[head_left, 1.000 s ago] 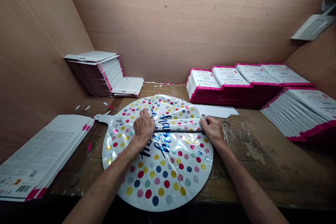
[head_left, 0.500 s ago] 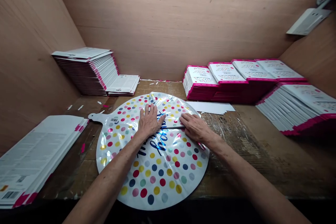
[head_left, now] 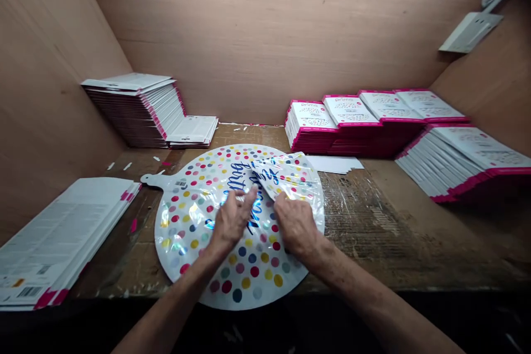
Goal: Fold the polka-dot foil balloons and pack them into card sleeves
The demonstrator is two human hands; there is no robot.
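The dotted balloon [head_left: 259,281] lies on the counter [head_left: 357,232], near the pink-edged packs [head_left: 332,141]. 0.5 s ago the left hand [head_left: 230,221] was spread flat; now it is half curled over the lettering [head_left: 238,174], and I cannot tell whether it pinches anything. The right hand [head_left: 296,224] has its fingers closed on a flap [head_left: 296,177] edge, now tilted up, so the fold seems no longer pressed flat.

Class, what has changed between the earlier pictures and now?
The right hand has moved from the right edge of the dotted balloon toward its middle, holding the folded flap, whose edge now slants. The left hand, flat just before, is partly curled. The card stacks stayed.
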